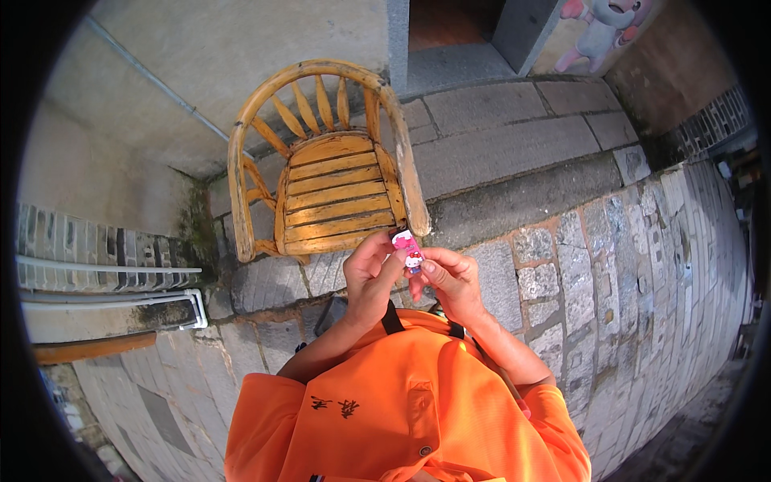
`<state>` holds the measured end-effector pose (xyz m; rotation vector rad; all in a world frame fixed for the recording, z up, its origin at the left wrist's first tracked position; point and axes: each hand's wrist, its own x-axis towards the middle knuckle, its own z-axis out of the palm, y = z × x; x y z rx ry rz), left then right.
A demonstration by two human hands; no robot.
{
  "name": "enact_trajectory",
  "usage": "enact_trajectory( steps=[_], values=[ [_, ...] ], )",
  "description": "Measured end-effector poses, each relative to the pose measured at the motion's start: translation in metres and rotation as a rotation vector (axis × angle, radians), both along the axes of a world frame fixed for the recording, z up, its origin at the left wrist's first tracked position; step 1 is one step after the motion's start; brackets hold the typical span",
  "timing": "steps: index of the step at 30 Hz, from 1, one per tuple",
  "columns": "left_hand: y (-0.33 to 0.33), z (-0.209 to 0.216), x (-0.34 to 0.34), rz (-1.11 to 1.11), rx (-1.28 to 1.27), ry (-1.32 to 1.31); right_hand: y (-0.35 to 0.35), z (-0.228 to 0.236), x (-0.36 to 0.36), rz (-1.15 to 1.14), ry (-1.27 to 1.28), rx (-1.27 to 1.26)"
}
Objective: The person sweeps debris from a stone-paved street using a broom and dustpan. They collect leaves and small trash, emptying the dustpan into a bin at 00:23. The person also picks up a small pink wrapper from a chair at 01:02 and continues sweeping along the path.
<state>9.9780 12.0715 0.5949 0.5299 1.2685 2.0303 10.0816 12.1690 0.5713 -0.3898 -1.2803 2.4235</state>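
In front of my chest I hold a small, flat pink item point(407, 248) printed with white and red cartoon figures; its exact kind is unclear. My left hand point(373, 269) closes on its left side, with the thumb pressed against its face. My right hand point(448, 279) pinches its lower right end between thumb and fingers. The item stands tilted, with a dark tip at the top. Parts of its edges are hidden by my fingers. Just beyond my hands is the yellow wooden armchair point(337, 197), not touched by them as far as I can see.
Behind the chair rises a plaster wall point(265, 40) with a thin pipe. Stone steps point(514, 149) lead toward a doorway point(454, 24). White pipes point(120, 299) run low on the left. Uneven stone paving point(594, 297) spreads to the right. A pink cartoon figure point(606, 28) decorates the far wall.
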Motion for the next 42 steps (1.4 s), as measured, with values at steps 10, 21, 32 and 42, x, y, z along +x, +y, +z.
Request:
enact_trajectory(
  steps=[10, 21, 32, 42],
  values=[
    [0.007, -0.046, -0.009, -0.012, 0.011, -0.28, 0.004, -0.028, -0.003, 0.039, -0.279, 0.327],
    [-0.107, -0.249, -0.034, 0.547, -0.535, -0.547, 0.063, -0.215, 0.122, 0.577, -0.964, 1.038],
    [-0.246, -0.325, 0.123, 0.884, -1.124, -0.572, 0.078, -0.269, 0.195, 0.557, -0.735, 0.649],
    [-0.348, -0.314, 0.156, 1.05, -1.8, -0.105, 0.065, -0.24, 0.204, 0.436, -0.98, -0.12]
  ],
)
